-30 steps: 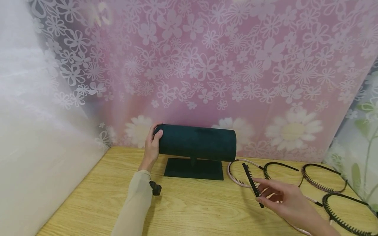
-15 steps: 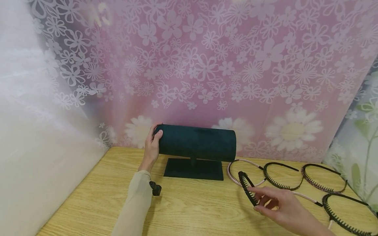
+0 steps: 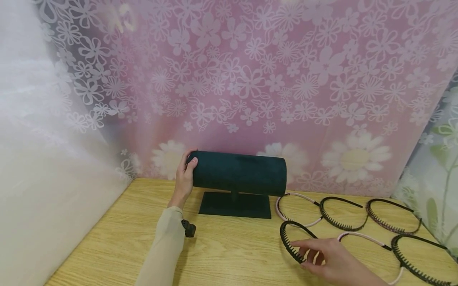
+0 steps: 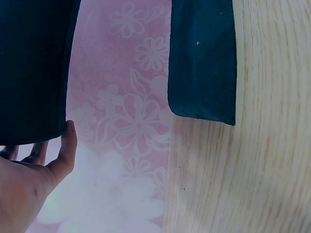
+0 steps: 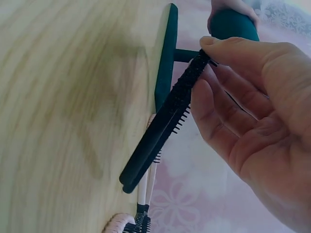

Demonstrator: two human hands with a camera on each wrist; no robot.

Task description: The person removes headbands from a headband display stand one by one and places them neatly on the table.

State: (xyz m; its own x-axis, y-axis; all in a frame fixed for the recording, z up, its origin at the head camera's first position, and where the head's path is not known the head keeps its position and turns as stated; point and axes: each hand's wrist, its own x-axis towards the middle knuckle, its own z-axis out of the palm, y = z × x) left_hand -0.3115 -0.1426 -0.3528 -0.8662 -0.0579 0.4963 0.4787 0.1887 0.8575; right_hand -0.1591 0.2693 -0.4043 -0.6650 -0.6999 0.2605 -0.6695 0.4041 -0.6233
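Note:
A dark green roll-shaped display stand (image 3: 243,172) stands at the back of the table on a flat rectangular base (image 3: 235,205). My left hand (image 3: 184,178) grips the left end of its roll, thumb in front and other fingers behind. In the left wrist view, that hand (image 4: 34,172) is curled at the roll's end. A black toothed headband (image 3: 286,242) is pinched between the thumb and fingers of my right hand (image 3: 327,258). Tilted in the right wrist view, the headband (image 5: 167,119) shows its teeth; my right hand partly hides it in the head view.
Right of the stand, more toothed headbands lie in two rows, including a pink one (image 3: 282,214), black ones (image 3: 329,222) and a dark patterned one (image 3: 381,224). A pink floral cloth (image 3: 247,79) hangs behind the wood-grain table (image 3: 229,254).
My right hand has moved slightly left and down, turning the black headband from edge-on so its curved loop shows. My left hand and the stand have stayed still.

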